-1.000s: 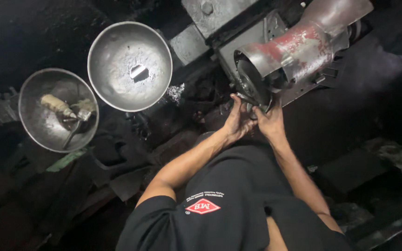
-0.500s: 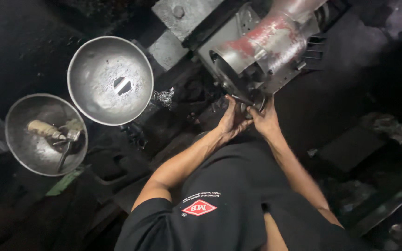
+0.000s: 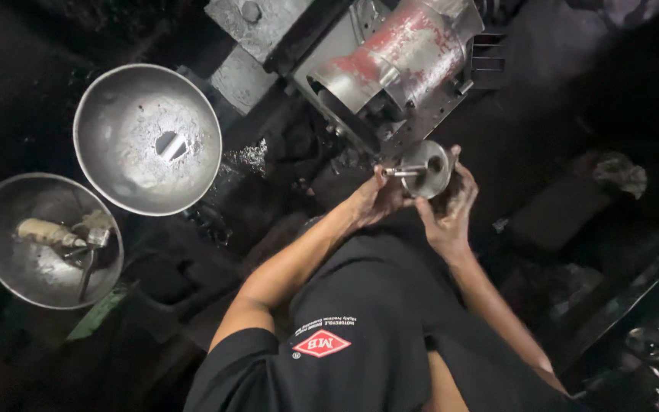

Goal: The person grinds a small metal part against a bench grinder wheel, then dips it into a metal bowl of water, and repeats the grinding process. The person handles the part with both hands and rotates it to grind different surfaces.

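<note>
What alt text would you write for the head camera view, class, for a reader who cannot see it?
Seen from above, a person's left hand and right hand hold a round metal part below a grey and red machine. Two metal bowls sit at the left in a dark, grimy workshop.

Two hands meet mid-frame, just below the machine housing (image 3: 390, 69). Left hand (image 3: 371, 202) on the left side of a small round metal disc (image 3: 430, 168), right hand (image 3: 448, 217) cupped under and to its right. Short pin (image 3: 402, 172) pointing left out of the disc, touching left-hand fingers (image 3: 383, 179). Two bowls well apart from the hands, far left: larger bowl (image 3: 127, 183) upper, smaller bowl (image 3: 9, 259) lower-left, rims nearly touching. Tools (image 3: 62, 236) lying inside the smaller bowl, probably a handle and small metal bits; too dim to tell. Round knob (image 3: 650, 343) at bottom right corner.
</note>
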